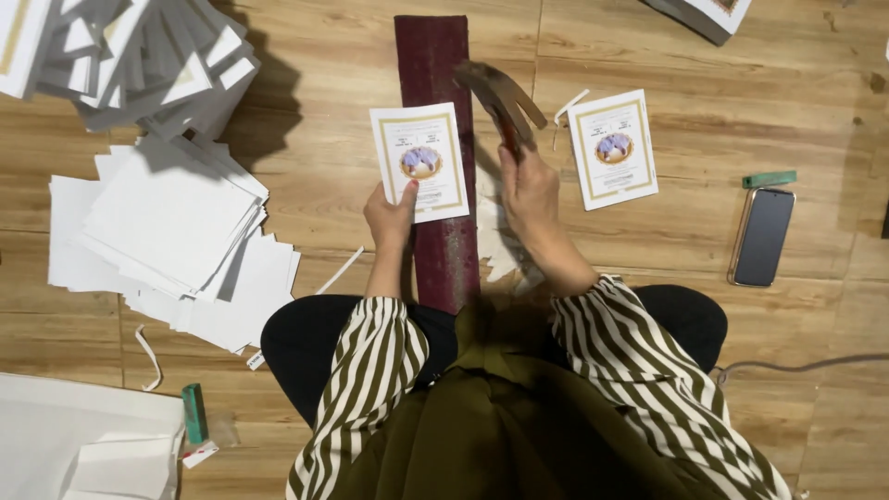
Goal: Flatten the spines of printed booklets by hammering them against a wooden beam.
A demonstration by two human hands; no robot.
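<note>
Left hand (389, 215) pinching white gold-bordered printed card (419, 162) over dark red wooden block (435, 139) on floor. Right hand (526, 190) gripping rusty claw hammer (495, 93), raised. Risk: hammer striking left thumb, card skewing if pinch slackens.

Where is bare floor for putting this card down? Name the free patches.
Bare floor lies between the loose card and the phone, and between the white sheet pile and the dark red board. The left side is crowded with sheet stacks; the left hand and right hand occupy the board.
</note>
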